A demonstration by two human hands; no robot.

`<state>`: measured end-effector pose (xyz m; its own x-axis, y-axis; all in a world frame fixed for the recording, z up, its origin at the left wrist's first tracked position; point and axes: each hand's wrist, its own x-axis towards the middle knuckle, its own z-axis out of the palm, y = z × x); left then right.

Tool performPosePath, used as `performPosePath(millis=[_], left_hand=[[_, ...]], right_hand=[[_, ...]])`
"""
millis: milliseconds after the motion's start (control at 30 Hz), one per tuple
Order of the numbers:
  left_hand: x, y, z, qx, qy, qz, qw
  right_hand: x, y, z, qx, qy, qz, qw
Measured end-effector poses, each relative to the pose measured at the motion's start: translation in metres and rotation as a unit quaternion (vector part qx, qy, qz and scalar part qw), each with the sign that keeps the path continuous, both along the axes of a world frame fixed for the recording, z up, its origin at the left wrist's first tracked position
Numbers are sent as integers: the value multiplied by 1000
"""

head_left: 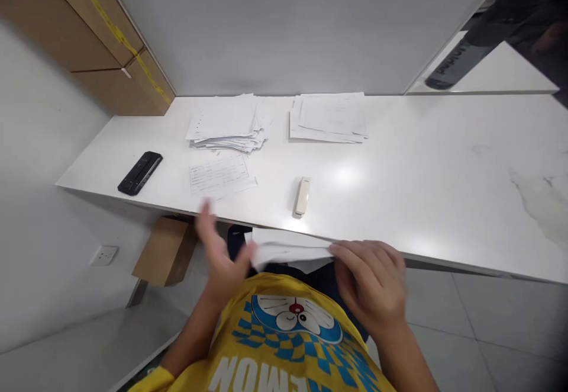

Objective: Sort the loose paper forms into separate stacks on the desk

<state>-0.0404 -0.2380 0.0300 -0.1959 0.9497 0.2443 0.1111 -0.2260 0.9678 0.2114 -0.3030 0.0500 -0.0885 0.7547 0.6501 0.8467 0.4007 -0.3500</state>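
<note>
Just in front of the table edge, sheets of paper are held at their right end by my right hand, its thumb and fingers pinched on them. My left hand is at the left end of these sheets, fingers spread and blurred by motion; the thumb is close to the paper, and I cannot tell whether it touches. Beyond them on the table lies a small cream-coloured stapler. Loose printed sheets lie past my left hand.
On the white table, a thick paper stack and a thinner pile lie along the back wall. A black phone is at the left. Cardboard boxes fill the back left corner; another box is below the table.
</note>
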Motion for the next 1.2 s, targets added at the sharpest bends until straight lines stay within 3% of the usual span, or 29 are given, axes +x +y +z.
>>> performPosePath(millis=[67,133,200,233,300,400,533,600,700,767,833,900,967,1100,1200], left_hand=[[13,-11,-7,76,59,-83,992],[22,-9,-17,132,66,-61,987],[29,1,-25,120,35,-8,992],[33,8,-27,95,24,-13,995],[43,20,-27,61,20,-96,993],[61,32,-22,76,34,-218,972],[77,39,-25,74,-24,-184,980],[77,42,-29,48,-70,-172,981],[73,46,-33,34,-46,-213,975],[69,48,-33,58,-5,-248,967],[68,49,-33,76,0,-267,961],[69,50,-35,86,-15,-265,960],[70,50,-39,95,-21,-236,967],[73,50,-44,119,-14,-151,981],[70,50,-42,138,-1,-149,979]], right_hand=[[7,-6,7,54,-23,-8,998],[12,-6,15,99,-36,-39,994],[14,1,24,124,-40,-91,987],[13,7,28,121,-38,-116,985],[11,21,33,91,-36,-141,985],[8,37,31,44,-44,-131,989],[15,44,11,45,-77,-106,990],[23,45,-6,85,-89,-117,985],[38,51,-35,204,-33,-195,959],[43,56,-52,237,48,-250,938],[42,58,-63,182,154,-256,937],[36,58,-70,84,279,-212,933],[29,55,-76,12,388,-172,905],[23,51,-87,-19,480,-176,859],[29,49,-87,-13,502,-178,846]])
